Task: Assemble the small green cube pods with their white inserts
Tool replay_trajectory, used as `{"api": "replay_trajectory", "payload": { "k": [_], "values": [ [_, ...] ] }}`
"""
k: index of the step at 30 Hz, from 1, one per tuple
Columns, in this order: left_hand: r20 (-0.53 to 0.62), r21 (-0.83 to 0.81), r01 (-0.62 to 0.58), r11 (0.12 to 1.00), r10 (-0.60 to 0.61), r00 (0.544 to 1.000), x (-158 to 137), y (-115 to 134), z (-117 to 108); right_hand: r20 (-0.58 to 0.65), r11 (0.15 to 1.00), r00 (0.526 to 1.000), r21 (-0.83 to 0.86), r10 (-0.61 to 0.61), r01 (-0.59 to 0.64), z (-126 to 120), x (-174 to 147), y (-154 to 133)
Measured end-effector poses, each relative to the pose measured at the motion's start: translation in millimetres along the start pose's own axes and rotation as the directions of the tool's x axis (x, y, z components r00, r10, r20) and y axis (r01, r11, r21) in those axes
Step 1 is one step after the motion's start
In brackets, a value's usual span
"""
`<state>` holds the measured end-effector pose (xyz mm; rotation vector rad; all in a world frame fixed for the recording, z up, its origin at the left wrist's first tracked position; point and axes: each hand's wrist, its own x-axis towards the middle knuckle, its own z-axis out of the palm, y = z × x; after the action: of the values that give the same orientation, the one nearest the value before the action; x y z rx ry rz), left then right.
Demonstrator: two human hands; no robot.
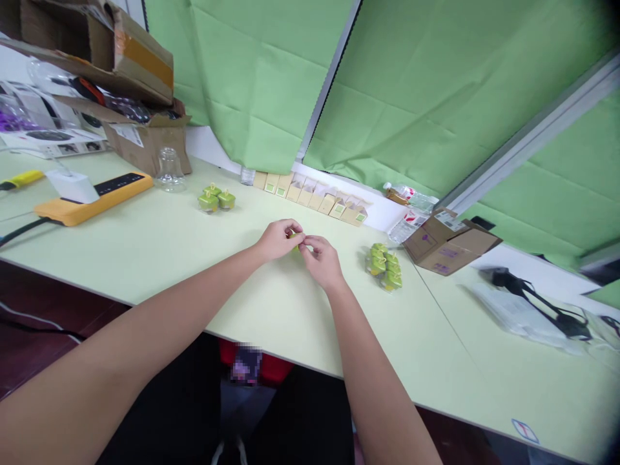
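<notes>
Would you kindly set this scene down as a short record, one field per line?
Left hand: fingertips at a small green item, mostly hidden
Right hand: fingertips at the same item
Left cluster: green-topped pieces
Right cluster: more green-topped pieces
Table back: row of small boxes
Far left: orange power strip, white adapter on it

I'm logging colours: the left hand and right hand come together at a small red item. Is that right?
Not the colour: the head view shows the small item, partly hidden, is yellow-green. The left hand and right hand do come together at it.
</notes>
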<state>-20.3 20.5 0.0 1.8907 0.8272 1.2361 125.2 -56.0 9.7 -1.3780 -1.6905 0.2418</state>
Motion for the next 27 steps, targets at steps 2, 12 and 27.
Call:
{"api": "replay_trajectory", "payload": {
  "k": [2, 12, 27],
  "values": [
    [0.034, -0.076, -0.005, 0.997, 0.008, 0.999, -0.9, 1.7, 2.0, 0.026, 1.000, 1.000, -0.004, 0.016, -0.015, 2.0, -0.5, -1.7],
    [0.065, -0.363, 0.021, 0.932, 0.003, 0.998, 0.0, 7.3, 8.8, -0.048, 0.957, 0.970, 0.180, 0.238, -0.226, 5.3, 3.1, 1.0],
    [0.187, -0.437, 0.170, 0.883, -0.095, 0.978, -4.6, 11.0, 13.8, -0.127, 0.927, 0.940, 0.254, 0.315, -0.277, 7.2, 4.7, 6.0]
  ]
}}
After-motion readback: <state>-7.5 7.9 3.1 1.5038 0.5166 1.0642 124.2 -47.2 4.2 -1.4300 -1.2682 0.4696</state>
